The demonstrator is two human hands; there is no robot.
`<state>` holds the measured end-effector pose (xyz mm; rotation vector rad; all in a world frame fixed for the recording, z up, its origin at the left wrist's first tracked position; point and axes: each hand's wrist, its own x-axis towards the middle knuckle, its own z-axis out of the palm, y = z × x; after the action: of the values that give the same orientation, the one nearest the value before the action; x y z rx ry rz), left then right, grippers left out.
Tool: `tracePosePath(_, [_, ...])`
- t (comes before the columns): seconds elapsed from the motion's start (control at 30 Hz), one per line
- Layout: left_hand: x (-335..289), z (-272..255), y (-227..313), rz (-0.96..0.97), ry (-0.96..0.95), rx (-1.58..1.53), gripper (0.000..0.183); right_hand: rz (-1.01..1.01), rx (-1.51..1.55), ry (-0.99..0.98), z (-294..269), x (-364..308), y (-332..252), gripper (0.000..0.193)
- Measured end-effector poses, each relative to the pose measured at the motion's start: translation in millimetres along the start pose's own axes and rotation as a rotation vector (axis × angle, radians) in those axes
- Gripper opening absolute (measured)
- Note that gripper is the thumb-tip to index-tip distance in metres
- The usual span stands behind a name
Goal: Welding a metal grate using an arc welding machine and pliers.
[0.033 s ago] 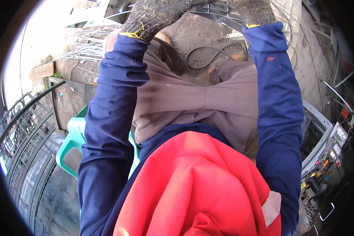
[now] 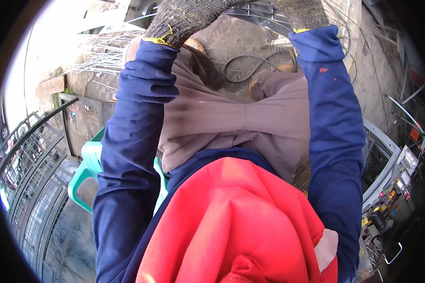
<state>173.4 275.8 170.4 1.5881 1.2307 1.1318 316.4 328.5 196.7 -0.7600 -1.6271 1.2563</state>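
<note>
My left hand (image 2: 189, 19), in a dark grey knitted glove with a yellow cuff edge, reaches to the top edge of the view and bends toward the right. The top edge cuts off its fingers. My right hand (image 2: 303, 14), gloved alike, sits at the top right of centre, its fingers also outside the picture. Between and below the two gloves runs a grid of thin metal rods (image 2: 264, 18). Whatever either hand grips is hidden. Both arms, in dark blue sleeves, stretch forward past my brown-trousered legs (image 2: 236, 115).
A bundle of thin metal rods (image 2: 101, 54) lies at the far left. A dark cable (image 2: 231, 63) loops on the ground ahead. At my left are a turquoise plastic chair (image 2: 75, 181) and metal grilles (image 2: 38, 203). Small tools and parts (image 2: 380, 219) crowd the right side.
My right hand and its sleeve have shifted very slightly to the left. Everything else looks nearly the same.
</note>
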Motion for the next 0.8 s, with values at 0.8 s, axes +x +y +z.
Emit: tracePosePath(0.8, [10.9,-1.2,13.7,0.060,-0.062,-0.241,0.066,-0.196,0.025,0.025,1.6,6.8,12.5,0.023])
